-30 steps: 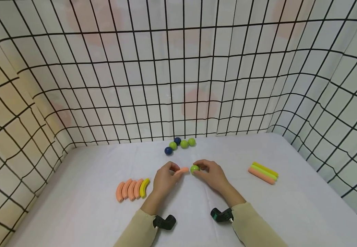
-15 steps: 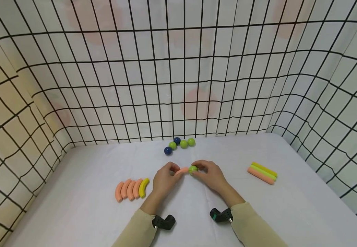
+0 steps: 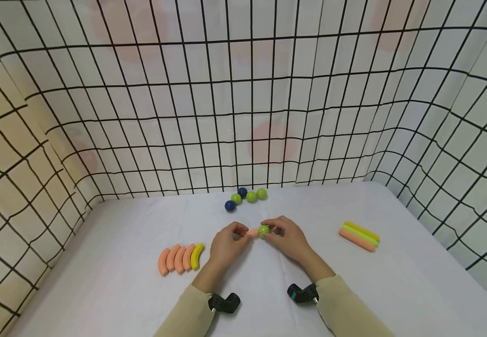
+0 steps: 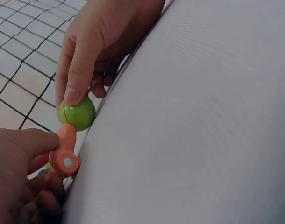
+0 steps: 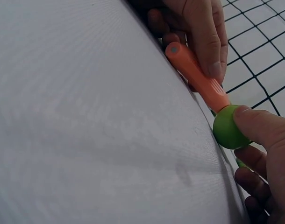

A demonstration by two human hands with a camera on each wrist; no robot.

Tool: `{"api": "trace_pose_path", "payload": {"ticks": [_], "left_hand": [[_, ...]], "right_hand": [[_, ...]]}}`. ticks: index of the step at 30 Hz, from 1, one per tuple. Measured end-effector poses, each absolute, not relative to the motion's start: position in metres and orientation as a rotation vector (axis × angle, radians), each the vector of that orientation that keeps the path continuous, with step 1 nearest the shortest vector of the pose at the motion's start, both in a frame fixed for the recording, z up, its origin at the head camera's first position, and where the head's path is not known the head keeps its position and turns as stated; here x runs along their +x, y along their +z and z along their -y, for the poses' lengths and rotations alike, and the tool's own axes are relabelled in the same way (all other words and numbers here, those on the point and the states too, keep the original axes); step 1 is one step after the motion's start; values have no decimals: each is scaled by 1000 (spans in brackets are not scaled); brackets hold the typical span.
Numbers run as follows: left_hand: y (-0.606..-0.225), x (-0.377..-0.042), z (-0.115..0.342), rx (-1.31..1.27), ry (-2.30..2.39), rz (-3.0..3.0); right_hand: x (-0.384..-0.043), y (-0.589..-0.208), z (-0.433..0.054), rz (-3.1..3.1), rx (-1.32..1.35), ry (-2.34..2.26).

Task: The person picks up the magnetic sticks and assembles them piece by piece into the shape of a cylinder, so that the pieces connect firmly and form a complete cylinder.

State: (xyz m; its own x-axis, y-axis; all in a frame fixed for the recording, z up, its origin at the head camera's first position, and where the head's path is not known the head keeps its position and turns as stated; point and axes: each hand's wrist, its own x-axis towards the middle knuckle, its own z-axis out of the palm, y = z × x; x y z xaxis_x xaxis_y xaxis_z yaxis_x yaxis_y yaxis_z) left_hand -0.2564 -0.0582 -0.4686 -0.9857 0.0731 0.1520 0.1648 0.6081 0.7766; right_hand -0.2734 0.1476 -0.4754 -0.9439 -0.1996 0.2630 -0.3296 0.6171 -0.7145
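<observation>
Between thumb and fingers my left hand [image 3: 226, 244] pinches a curved orange rod [image 5: 195, 74], which has a small metallic disc in its end face. My right hand [image 3: 287, 238] pinches a glossy green ball [image 4: 78, 113] with a seam line around it. One end of the rod meets the ball, seen in both wrist views. The two hands face each other low over the middle of the white table. My left fingers hide part of the rod in the head view.
Left of my hands lie several curved orange rods [image 3: 178, 260] and a curved yellow rod [image 3: 197, 256] in a row. Straight rods [image 3: 357, 238] lie to the right. Green balls [image 3: 251, 196] and dark blue balls [image 3: 229, 206] sit behind. A black grid net [image 3: 251, 113] encloses the white table [image 3: 112, 290].
The green ball in my right hand has moved left, closing the gap to the orange rod's end. My left fingers have slid slightly toward the ball, covering more of the rod.
</observation>
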Motion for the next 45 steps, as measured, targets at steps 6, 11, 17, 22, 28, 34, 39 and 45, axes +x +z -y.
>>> {"api": "trace_pose_path", "payload": {"ticks": [6,11,17,22,28,34,39,45], "left_hand": [[-468,-257,57,-321,-1496,2741],[-465,-255,57,-368,-1595,2770],[-462,-255,56,-397,-1608,2792],[-461,-254,54,-359,-1640,2772],[-464,-254,54,-181,-1938,2611],[-464,-256,55,-32,-2197,2427],[-462,-255,56,28,-2319,2322],[-461,-256,56,51,-2379,2288]], "right_hand": [[-275,-478,-148,2691,447,1235],[-274,-479,-147,2689,501,1322],[-272,-476,-146,2686,530,1404],[-271,-474,-145,2707,528,1404],[-271,-471,-143,2708,531,1457],[-268,-466,-143,2766,582,1529],[-268,-465,-145,2792,664,1586],[-270,-467,-147,2790,708,1623]]}}
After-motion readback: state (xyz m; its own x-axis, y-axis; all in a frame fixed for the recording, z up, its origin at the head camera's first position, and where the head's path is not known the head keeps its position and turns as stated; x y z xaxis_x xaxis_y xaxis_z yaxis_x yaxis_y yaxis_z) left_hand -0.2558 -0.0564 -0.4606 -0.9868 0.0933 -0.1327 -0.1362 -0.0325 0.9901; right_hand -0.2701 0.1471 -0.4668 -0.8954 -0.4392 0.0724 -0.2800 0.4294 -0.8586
